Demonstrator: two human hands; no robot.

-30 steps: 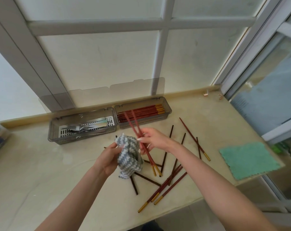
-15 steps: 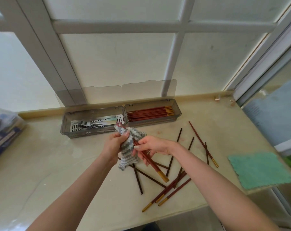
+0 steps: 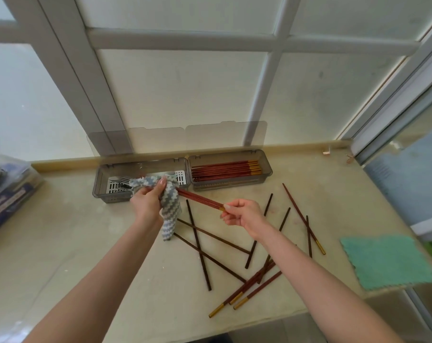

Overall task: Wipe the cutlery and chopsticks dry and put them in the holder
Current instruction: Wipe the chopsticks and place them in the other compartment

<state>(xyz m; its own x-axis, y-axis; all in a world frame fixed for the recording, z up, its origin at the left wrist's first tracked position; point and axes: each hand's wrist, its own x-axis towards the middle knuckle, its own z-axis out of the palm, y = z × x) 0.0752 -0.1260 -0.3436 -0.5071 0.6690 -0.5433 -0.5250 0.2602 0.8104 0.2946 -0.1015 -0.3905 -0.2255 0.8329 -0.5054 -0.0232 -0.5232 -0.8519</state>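
Loose chopsticks (image 3: 258, 290) scattered on counter (image 3: 61, 243), 6 o'clock of right hand (image 3: 242, 214). Green cloth (image 3: 388, 261) at its 3 o'clock. Right thumb and fingertips pinch gold ends of held chopsticks (image 3: 200, 199). Left hand (image 3: 148, 201) at 9 o'clock, fingers curled round striped cloth (image 3: 169, 206), which wraps other ends. Holder (image 3: 229, 185) at 12 o'clock, by window: forks in left compartment, chopsticks in right.

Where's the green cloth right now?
In the head view, the green cloth lies flat at the far right of the counter, near its front edge, just right of the loose chopsticks.
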